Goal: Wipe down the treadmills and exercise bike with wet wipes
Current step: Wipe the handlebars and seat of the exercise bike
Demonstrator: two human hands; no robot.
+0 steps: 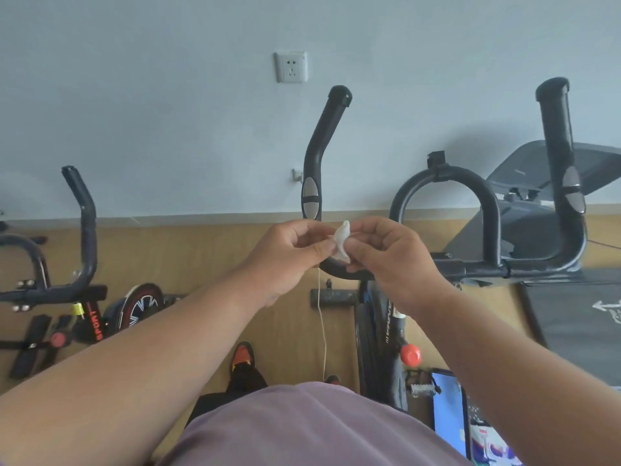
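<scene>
A small crumpled white wet wipe [341,242] is held up in front of my chest. My left hand [289,253] pinches its left side and my right hand [389,257] pinches its right side, fingertips almost meeting. Just behind the hands stands the black handlebar [316,169] of the exercise bike, with its curved loop bar [443,176] and right upright grip [559,146]. The bike's frame [379,338] with a red knob [410,354] runs down below my right forearm.
A second exercise bike [80,290] with a red-trimmed flywheel stands at the left. A treadmill console [544,169] and belt [578,324] lie at the right. A wall socket [290,67] is on the pale wall. A thin cord [322,331] hangs down to the wooden floor.
</scene>
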